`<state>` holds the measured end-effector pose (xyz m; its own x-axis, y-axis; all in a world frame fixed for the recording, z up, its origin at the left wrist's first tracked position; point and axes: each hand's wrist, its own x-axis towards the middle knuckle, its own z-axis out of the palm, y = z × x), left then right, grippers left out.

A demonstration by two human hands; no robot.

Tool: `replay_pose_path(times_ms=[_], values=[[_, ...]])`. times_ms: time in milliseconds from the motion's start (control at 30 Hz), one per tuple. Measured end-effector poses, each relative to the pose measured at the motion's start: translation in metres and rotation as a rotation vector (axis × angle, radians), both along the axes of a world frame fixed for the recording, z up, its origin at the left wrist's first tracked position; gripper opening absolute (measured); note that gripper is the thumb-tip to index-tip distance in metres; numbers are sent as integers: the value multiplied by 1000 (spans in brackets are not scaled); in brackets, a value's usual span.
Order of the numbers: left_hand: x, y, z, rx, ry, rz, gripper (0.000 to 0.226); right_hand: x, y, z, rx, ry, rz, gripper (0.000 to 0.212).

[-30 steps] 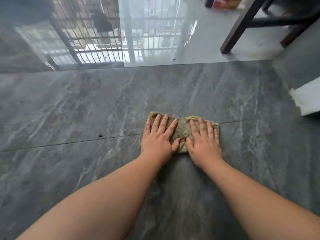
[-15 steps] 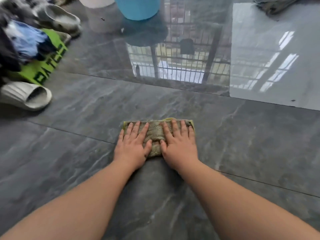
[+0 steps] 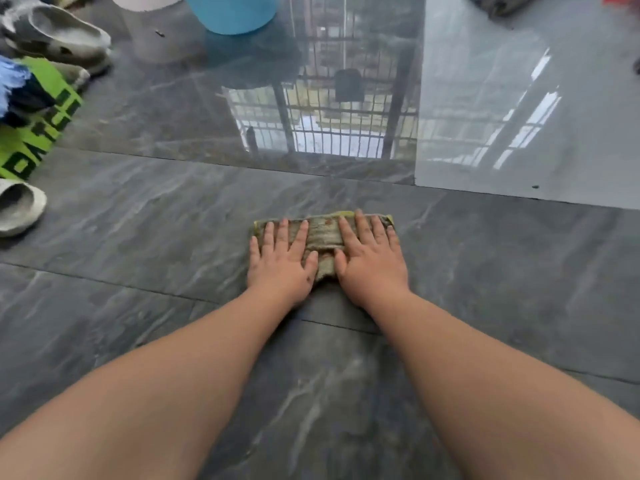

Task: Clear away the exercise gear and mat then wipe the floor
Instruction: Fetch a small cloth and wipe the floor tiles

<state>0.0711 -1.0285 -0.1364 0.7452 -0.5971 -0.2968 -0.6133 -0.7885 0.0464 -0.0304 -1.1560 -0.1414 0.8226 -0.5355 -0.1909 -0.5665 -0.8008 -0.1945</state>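
You are on the wiping step: the dark marbled floor (image 3: pixel 138 237) stretches around you with no mat or exercise gear on the stretch you face (shoes (image 3: pixel 52 36) and a blue bucket (image 3: pixel 232 12) sit well off at the far left). The folded cloth (image 3: pixel 323 237) lies flat on the floor straight ahead, pinned under both palms. Your left hand (image 3: pixel 282 261) and right hand (image 3: pixel 372 261) lie side by side with fingers straight and spread, each grip wide and pressing rather than clutching, so the next move probably calls for even downward pressure while you push the cloth across unwiped tile.
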Motion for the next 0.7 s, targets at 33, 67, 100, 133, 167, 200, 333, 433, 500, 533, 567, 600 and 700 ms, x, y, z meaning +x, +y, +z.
replay_pose_path(times_ms=[33,67,100,133,167,200,333,433,500,533,567,600,700], values=[[-18,-31,-1,-11,10,-63,65,-25,-28,-1,-13,16,-53,64],[-38,-60,0,-22,23,-125,65,-51,-54,-1,-27,31,-101,64],[-64,-89,0,-33,34,-192,66,-83,-79,0,-39,49,-150,64],[-86,-106,0,-35,39,-246,66,-110,-93,0,-41,63,-194,64],[-107,-120,-1,-37,45,-296,66,-135,-102,0,-43,75,-247,64],[-128,-133,-1,-43,56,-344,67,-162,-107,2,-53,88,-301,63],[-163,-138,0,-43,80,-449,68,-211,-86,4,-17,133,-424,64],[-187,-95,4,-41,86,-461,69,-230,-47,7,-2,181,-432,65],[-215,-49,7,-34,94,-478,71,-255,-11,9,-1,203,-383,66],[-228,-25,8,-22,108,-475,71,-270,10,10,2,196,-352,68],[-240,-1,8,-12,123,-469,72,-286,33,12,3,183,-319,70],[-252,22,7,-3,140,-461,74,-302,58,13,5,178,-288,72],[-286,96,5,-1,198,-423,77,-349,137,9,7,201,-239,70]])
